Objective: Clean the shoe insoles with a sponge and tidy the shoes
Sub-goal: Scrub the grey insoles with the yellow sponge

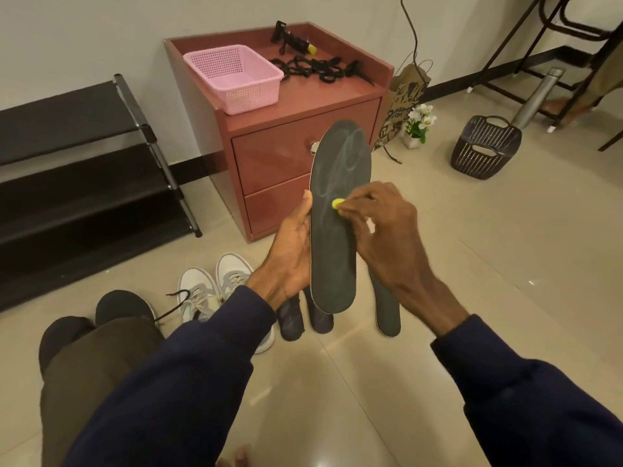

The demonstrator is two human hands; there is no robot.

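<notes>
My left hand [290, 251] grips a dark grey insole [337, 237] by its left edge and holds it upright in front of me. Pale wet streaks mark its upper half. My right hand [381, 227] pinches a small yellow sponge [337, 204] against the middle of that insole. A second dark insole [387, 308] lies on the floor below my right wrist. Two more dark insoles [303, 318] lie under the held one. A pair of white sneakers [215, 291] stands on the floor left of them. A black shoe [123, 306] sits near my knee.
A red-brown nightstand [286, 146] stands ahead with a pink basket [232, 77] and black laces [320, 69] on top. A black shoe rack [84, 170] is at the left wall. A dark basket [485, 148], a small flower pot [418, 128] and a metal bottle [536, 96] stand at the right.
</notes>
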